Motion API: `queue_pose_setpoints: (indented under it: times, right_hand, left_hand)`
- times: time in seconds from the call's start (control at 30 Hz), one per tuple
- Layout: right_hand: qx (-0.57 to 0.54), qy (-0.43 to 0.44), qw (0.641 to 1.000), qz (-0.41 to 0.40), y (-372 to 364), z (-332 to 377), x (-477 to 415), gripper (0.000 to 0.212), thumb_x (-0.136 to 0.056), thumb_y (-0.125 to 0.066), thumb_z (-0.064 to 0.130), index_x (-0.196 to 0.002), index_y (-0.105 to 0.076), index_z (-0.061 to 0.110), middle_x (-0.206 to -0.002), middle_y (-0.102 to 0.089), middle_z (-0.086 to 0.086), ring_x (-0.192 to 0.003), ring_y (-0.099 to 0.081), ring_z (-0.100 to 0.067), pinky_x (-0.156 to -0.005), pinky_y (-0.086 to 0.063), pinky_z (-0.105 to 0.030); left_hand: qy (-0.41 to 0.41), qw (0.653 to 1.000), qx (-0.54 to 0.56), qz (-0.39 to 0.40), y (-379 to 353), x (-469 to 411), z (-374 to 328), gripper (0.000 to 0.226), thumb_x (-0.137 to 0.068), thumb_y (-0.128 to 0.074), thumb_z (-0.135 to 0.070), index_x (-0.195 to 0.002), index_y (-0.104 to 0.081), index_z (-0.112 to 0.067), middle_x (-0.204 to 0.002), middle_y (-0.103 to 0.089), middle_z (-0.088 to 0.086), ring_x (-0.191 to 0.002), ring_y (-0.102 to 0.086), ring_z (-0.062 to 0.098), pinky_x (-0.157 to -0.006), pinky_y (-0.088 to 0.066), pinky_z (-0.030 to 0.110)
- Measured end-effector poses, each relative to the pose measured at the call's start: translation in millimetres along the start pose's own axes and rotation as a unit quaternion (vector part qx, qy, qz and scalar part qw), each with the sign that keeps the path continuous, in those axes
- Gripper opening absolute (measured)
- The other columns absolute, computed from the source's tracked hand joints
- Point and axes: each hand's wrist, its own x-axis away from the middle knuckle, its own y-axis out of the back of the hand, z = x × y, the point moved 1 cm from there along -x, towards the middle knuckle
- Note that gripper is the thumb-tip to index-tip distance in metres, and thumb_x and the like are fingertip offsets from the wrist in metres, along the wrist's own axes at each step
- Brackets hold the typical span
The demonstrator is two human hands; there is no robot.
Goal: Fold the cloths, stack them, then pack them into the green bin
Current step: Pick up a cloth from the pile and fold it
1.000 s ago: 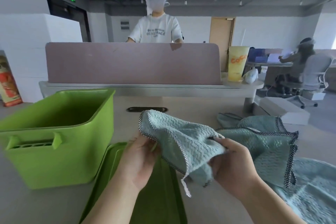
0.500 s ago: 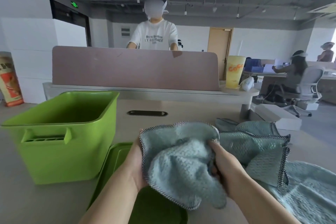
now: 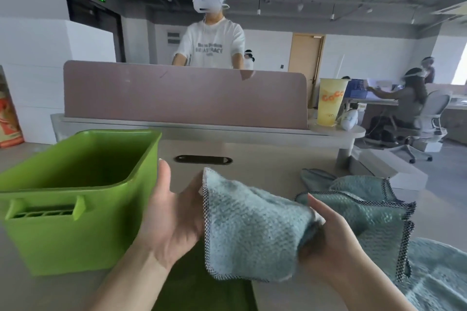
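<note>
Pale teal terry cloth (image 3: 252, 230) with a black-and-white checked hem hangs bunched between both hands, above the near middle of the table and apart from the bin. The wide beige table (image 3: 278, 156) carries everything. Along its far edge a long mauve partition panel (image 3: 184, 98) stands upright.

On the left sits the lime-green plastic bin (image 3: 63, 242), rectangular, open-topped and upright, with a slotted handle on its near wall. On the right lies a loose heap of more teal cloths (image 3: 374, 212) with the same checked hems, rumpled and overlapping. A further flat teal cloth (image 3: 439, 275) spreads at the near right corner.

A flat green plastic lid (image 3: 199, 285) lies on the table near the middle, just beside the bin's right wall and under the held cloth.

The left hand (image 3: 171, 217) is spread, palm turned up and to the right, thumb straight and raised clear of the fabric. Its fingers run behind the held cloth's left hem, where they are hidden. The right hand (image 3: 336, 230) grips the cloth's bunched right end, thumb on top, fingers curled beneath.

A tall yellow cup (image 3: 329, 101) with orange lettering stands on the ledge at the partition's far right end. A small black oval slot (image 3: 203, 159) sits in the table's far middle.
</note>
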Motion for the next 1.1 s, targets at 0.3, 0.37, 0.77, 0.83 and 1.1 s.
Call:
queue_pose_setpoints:
  times: [0.3, 0.37, 0.77, 0.83, 1.1]
  right_hand:
    - [0.065, 0.036, 0.997, -0.009, 5.0, 2.1, -1.0, 0.023, -0.074, -0.057, 0.022, -0.081, -0.071, 0.006, -0.079, -0.071, -0.013, -0.074, -0.065, -0.028, -0.079, -0.047, -0.039]
    - [0.099, 0.057, 0.993, -0.024, 7.3, 3.8, 1.2, 0.019, -0.072, -0.06, 0.02, -0.075, -0.072, 0.006, -0.075, -0.071, -0.014, -0.07, -0.067, -0.028, -0.078, -0.049, -0.039]
    - [0.155, 0.136, 0.974, -0.097, 22.4, 9.6, -2.9, 0.043, -0.073, -0.069, 0.023, -0.115, -0.069, 0.014, -0.12, -0.068, -0.014, -0.114, -0.061, -0.033, -0.108, -0.038, -0.046]
    - [0.159, 0.13, 0.974, -0.091, 23.0, 12.4, -1.3, 0.028, -0.081, -0.058, 0.014, -0.103, -0.074, 0.019, -0.111, -0.067, -0.015, -0.1, -0.061, -0.033, -0.1, -0.042, -0.041]
    - [0.384, 0.233, 0.886, -0.112, 5.7, 40.2, 3.5, 0.034, -0.079, -0.054, -0.008, -0.065, -0.078, 0.013, -0.078, -0.077, -0.003, -0.08, -0.067, -0.016, -0.079, -0.048, -0.026]
  left_hand:
    - [0.013, 0.945, -0.301, -0.126, 8.7, 5.1, 15.4, 0.039, -0.079, -0.056, 0.004, -0.115, -0.062, -0.008, -0.104, -0.071, 0.017, -0.083, -0.069, 0.025, -0.072, -0.058, 0.037]
    - [-0.055, 0.913, -0.346, -0.207, 14.1, 2.9, 14.8, 0.045, -0.087, -0.056, -0.001, -0.122, -0.054, -0.029, -0.106, -0.071, 0.013, -0.086, -0.069, 0.024, -0.074, -0.056, 0.041]
    - [-0.296, 0.712, -0.51, -0.38, 22.1, 5.7, 6.7, 0.016, -0.096, -0.048, -0.033, -0.1, -0.064, -0.03, -0.102, -0.063, -0.013, -0.095, -0.058, 0.005, -0.069, -0.045, 0.024]
    - [-0.295, 0.726, -0.494, -0.376, 20.1, 7.7, 4.0, 0.014, -0.094, -0.052, -0.032, -0.097, -0.065, -0.028, -0.101, -0.065, -0.012, -0.096, -0.059, 0.006, -0.07, -0.046, 0.024]
    - [-0.267, 0.667, -0.632, -0.289, -25.6, 3.1, -18.1, 0.033, -0.084, -0.069, -0.018, -0.109, -0.065, -0.04, -0.116, -0.064, -0.014, -0.109, -0.059, 0.008, -0.097, -0.044, 0.029]
